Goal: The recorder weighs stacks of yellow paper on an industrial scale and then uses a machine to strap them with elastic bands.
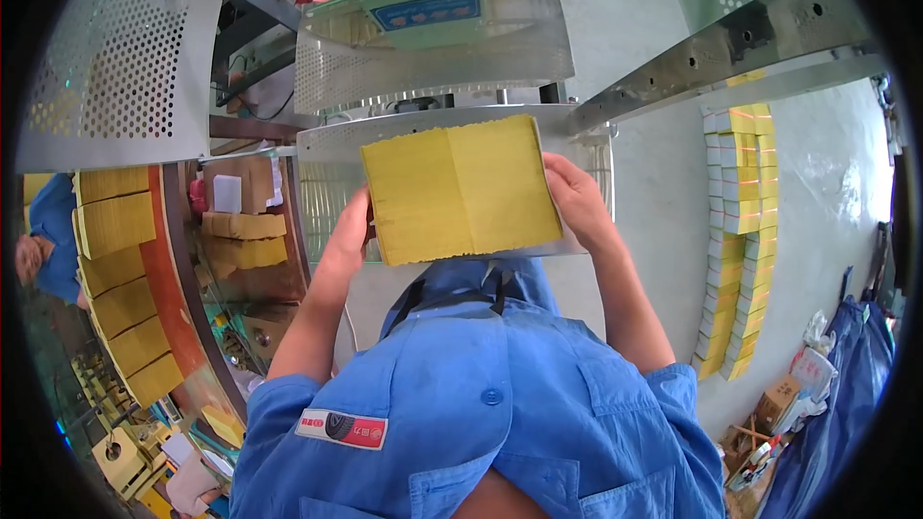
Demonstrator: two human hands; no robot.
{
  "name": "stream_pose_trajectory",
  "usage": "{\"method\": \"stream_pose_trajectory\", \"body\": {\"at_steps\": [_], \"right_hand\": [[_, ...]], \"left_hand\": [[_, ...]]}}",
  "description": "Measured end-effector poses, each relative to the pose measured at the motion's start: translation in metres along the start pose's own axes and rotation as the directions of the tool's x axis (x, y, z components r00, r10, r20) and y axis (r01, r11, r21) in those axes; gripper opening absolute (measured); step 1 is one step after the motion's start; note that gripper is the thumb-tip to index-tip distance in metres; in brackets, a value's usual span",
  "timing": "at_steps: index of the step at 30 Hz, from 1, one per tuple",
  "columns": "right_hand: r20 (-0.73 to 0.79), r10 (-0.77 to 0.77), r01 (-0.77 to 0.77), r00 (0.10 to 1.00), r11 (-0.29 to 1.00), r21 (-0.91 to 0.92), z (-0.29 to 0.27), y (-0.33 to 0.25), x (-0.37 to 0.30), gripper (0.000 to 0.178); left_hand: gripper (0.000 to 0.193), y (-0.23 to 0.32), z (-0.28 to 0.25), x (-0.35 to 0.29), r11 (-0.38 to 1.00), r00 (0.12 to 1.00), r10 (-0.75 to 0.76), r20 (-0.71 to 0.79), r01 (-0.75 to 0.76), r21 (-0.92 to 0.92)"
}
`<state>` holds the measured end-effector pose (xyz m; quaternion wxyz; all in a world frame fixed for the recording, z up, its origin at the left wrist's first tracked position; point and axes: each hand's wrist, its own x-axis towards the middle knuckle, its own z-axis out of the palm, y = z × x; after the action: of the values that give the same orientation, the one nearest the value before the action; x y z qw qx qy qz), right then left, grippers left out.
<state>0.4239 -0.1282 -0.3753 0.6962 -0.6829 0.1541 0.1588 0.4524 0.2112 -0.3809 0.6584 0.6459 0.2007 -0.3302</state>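
Observation:
A thick-looking stack of yellow paper (pixel 423 187) is held between my two hands, in front of my chest. Its top sheet has a crease down the middle and slightly ragged edges. My left hand (pixel 351 231) grips the left side, with its fingertips hidden behind the stack. At the right side, my right hand (pixel 580 197) is closed on the edge, its fingers partly out of sight underneath. Just beyond and below the stack lies a metal machine table (pixel 327 144).
A clear guard cover (pixel 433 67) stands at the far side, with a perforated metal panel (pixel 125 58) to the left. Yellow paper stacks (pixel 120 269) line a red-brown bench, where another person (pixel 53 240) stands. Bundled stacks (pixel 740 202) sit on the floor at right, below a metal beam (pixel 731 43).

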Motion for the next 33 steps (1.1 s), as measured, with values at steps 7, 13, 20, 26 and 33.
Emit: {"method": "stream_pose_trajectory", "body": {"at_steps": [7, 13, 20, 26, 33], "right_hand": [[-0.012, -0.224, 0.224, 0.975, 0.975, 0.001, -0.009, -0.022, 0.006, 0.033], [-0.166, -0.288, 0.326, 0.943, 0.903, 0.280, -0.012, 0.003, 0.025, 0.034], [-0.479, -0.328, 0.453, 0.814, 0.875, 0.169, -0.008, 0.010, 0.024, 0.024], [-0.653, -0.204, 0.448, 0.729, 0.863, 0.231, -0.026, 0.008, 0.013, 0.011], [0.043, -0.829, 0.568, 0.558, 0.343, -0.749, 0.019, -0.124, -0.049, 0.049]], "left_hand": [[0.046, 0.003, 0.027, -0.011, 0.950, 0.952, 0.305, -0.032, -0.306, -0.058], [0.037, -0.034, 0.036, 0.024, 0.832, 0.835, 0.550, 0.007, -0.546, -0.095], [0.042, -0.033, 0.042, 0.043, 0.833, 0.841, 0.537, 0.068, -0.515, -0.204], [0.046, 0.007, 0.069, 0.043, 0.797, 0.805, 0.589, 0.076, -0.563, -0.219], [0.053, 0.009, 0.061, 0.040, 0.810, 0.830, 0.556, 0.054, -0.526, -0.258]]}}
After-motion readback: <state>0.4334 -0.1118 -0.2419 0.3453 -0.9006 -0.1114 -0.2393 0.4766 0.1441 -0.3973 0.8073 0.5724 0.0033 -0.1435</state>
